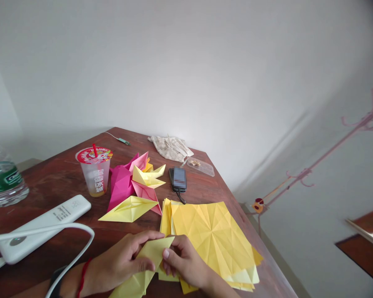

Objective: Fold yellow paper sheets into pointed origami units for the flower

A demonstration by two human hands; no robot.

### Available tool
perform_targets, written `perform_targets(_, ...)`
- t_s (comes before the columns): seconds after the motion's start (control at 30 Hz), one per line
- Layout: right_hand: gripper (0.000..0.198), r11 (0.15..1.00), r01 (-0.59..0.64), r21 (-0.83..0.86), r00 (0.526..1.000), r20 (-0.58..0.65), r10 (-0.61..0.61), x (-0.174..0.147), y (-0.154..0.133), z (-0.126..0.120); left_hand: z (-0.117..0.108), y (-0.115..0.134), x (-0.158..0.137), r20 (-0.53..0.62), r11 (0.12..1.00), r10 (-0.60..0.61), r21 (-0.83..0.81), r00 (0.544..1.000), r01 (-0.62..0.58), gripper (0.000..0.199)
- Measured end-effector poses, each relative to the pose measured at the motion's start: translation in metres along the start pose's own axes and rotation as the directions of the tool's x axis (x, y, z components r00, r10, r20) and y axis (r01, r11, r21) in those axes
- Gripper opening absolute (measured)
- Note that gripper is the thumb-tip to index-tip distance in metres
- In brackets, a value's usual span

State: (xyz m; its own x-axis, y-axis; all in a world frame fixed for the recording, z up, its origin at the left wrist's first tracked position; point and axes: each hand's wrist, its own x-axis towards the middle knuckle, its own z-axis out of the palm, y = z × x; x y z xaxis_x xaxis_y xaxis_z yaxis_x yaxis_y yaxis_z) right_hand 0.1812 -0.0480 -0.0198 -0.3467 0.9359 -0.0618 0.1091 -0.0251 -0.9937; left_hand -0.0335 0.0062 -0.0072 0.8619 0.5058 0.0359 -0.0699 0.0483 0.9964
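A pale yellow sheet of folded paper (153, 253) is held between both hands near the table's front edge. My left hand (124, 258) grips its left side, thumb on top and fingers behind. At the upper right of the same paper, my right hand (184, 260) pinches the edge with its thumb in front. Just beyond the left hand lies a folded yellow paper piece (130, 209), shaped like a long diamond. A stack of creased yellow paper sheets (211, 231) spreads under and beside my right hand. Part of the held paper's lower end is cut off by the frame.
Folded magenta paper (119, 184) lies beside a plastic drink cup (96, 176). A white power strip (46, 227) with a cable (88, 231) is at left, near a water bottle (6, 182). Farther back are a black device (178, 179), a plastic bag (170, 148) and a clear lid (201, 166).
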Motion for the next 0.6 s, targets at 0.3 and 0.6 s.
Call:
perform_targets(0.3, 0.049, 0.999, 0.031, -0.008, 0.999, -0.026, -0.031, 0.001, -0.006, 0.002, 0.003, 0.005, -0.003, -0.081, 0.99, -0.1, 0.087, 0.992, 0.107, 0.072)
perform_targets(0.6, 0.053, 0.999, 0.03, -0.01, 0.982, -0.186, -0.032, 0.0, -0.012, -0.001, 0.001, 0.009, -0.002, -0.13, 0.987, -0.132, 0.073, 0.983, 0.142, 0.072)
